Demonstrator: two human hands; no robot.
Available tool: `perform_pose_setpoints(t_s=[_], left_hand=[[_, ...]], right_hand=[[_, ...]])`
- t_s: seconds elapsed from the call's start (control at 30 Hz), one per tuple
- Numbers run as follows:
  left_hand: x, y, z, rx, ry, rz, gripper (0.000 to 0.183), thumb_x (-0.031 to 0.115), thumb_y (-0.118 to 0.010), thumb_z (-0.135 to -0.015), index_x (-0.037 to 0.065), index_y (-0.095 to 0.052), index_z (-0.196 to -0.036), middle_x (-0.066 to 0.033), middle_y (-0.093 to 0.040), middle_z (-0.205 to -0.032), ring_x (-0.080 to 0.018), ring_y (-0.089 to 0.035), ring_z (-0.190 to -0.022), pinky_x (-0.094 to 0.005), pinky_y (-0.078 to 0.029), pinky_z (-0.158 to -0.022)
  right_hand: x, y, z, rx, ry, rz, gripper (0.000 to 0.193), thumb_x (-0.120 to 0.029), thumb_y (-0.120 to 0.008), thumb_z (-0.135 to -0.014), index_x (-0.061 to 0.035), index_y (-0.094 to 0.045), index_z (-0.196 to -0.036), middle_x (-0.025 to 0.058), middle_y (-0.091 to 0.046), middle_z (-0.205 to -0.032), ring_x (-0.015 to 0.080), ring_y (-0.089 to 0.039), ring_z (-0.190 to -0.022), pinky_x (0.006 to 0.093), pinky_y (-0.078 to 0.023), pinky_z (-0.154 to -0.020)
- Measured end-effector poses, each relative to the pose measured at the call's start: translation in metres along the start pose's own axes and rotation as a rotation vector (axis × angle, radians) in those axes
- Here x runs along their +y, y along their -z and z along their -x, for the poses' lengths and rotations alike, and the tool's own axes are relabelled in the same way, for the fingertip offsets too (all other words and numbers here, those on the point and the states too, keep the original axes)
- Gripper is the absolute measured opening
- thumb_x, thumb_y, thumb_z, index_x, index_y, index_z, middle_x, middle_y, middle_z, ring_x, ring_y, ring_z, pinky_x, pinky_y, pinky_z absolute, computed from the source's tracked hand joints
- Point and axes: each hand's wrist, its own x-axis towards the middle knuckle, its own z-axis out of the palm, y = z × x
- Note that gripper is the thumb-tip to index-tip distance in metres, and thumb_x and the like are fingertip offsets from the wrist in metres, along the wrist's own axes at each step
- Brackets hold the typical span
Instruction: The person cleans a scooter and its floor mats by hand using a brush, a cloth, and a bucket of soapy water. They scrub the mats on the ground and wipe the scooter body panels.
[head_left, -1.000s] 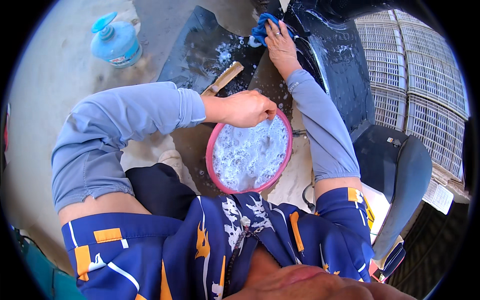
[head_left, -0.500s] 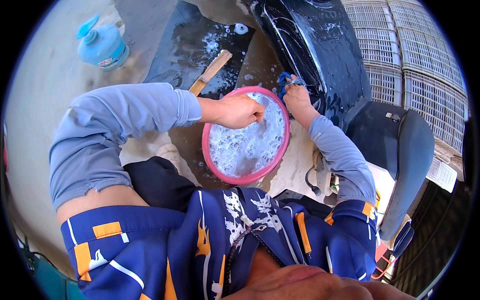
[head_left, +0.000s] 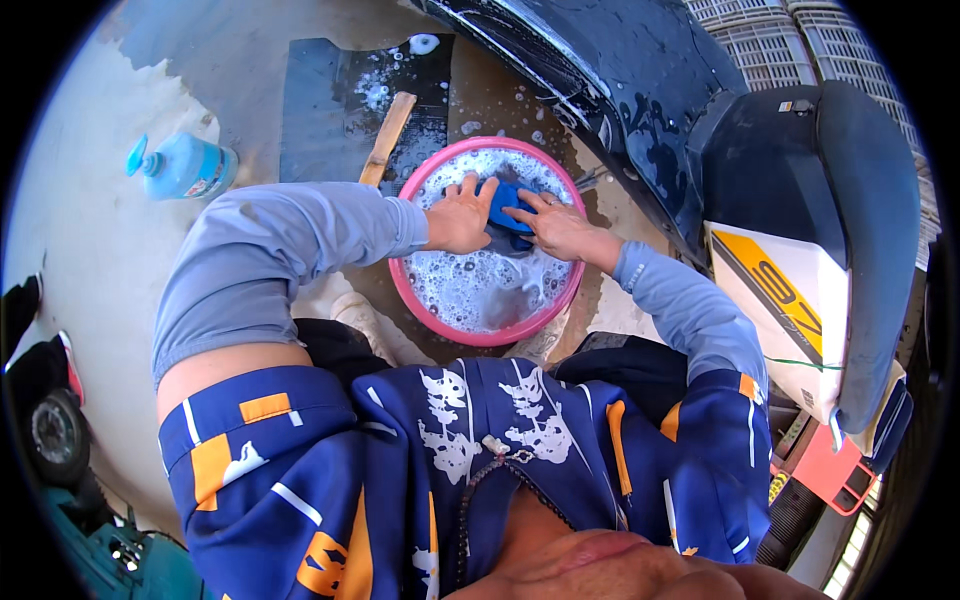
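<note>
A pink basin (head_left: 412, 292) stands before me on the wet ground, filled with foamy, greyish water. Over its far half, my left hand (head_left: 463, 218) and my right hand (head_left: 562, 230) come at a blue cloth (head_left: 512, 207) from either side. The left hand's fingers are somewhat spread, with the tips on the cloth's left edge. On its right edge lie the right hand's fingers. The cloth is bunched at the water's surface, and a dark part beneath it dips into the suds. Fingertip undersides are hidden.
A wooden-handled piece (head_left: 388, 138) rests on a wet black mat (head_left: 330, 110) beyond the basin. A blue pump bottle (head_left: 190, 167) lies to the left. At right stands a wet dark scooter (head_left: 770, 170), with stacked white plastic crates (head_left: 760, 50) behind it.
My right hand has brought the blue cloth from the scooter's dark panel into the basin. My left hand has shifted slightly left, its fingers now unfolded against the cloth. The whole view has turned.
</note>
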Motion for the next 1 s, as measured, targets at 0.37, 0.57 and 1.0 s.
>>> perform_pose_setpoints(t_s=[0.37, 0.57, 1.0], left_hand=[[-0.025, -0.083, -0.072, 0.149, 0.093, 0.275, 0.043, 0.007, -0.054, -0.086, -0.003, -0.052, -0.128, -0.0302, -0.068, -0.099, -0.0432, -0.068, -0.098, -0.0479, -0.053, -0.089], [0.043, -0.002, -0.001, 0.520, -0.483, 0.225, 0.048, 0.008, -0.062, -0.087, 0.003, -0.046, -0.132, -0.0263, -0.055, -0.109, -0.0439, -0.066, -0.087, -0.0508, -0.055, -0.072], [0.031, 0.047, 0.009, 0.406, -0.407, -0.135, 0.040, 0.027, -0.072, -0.089, 0.006, -0.049, -0.114, -0.0167, -0.064, -0.094, -0.0366, -0.068, -0.078, -0.0449, -0.054, -0.063]], right_hand=[[0.059, -0.068, -0.068, -0.170, -0.185, -0.918, 0.036, -0.031, -0.055, -0.093, -0.0132, -0.063, -0.124, 0.0158, -0.068, -0.120, 0.0364, -0.064, -0.112, 0.0505, -0.049, -0.096], [0.031, -0.004, -0.010, -0.061, -0.368, -2.261, 0.059, -0.062, -0.046, -0.098, -0.0188, -0.052, -0.138, 0.0105, -0.057, -0.138, 0.0295, -0.054, -0.126, 0.0565, -0.040, -0.104], [-0.040, 0.028, -0.018, 0.139, -0.496, -2.174, 0.019, -0.034, -0.058, -0.100, -0.0165, -0.063, -0.095, -0.0024, -0.059, -0.077, 0.0115, -0.057, -0.060, 0.0288, -0.037, -0.045]])
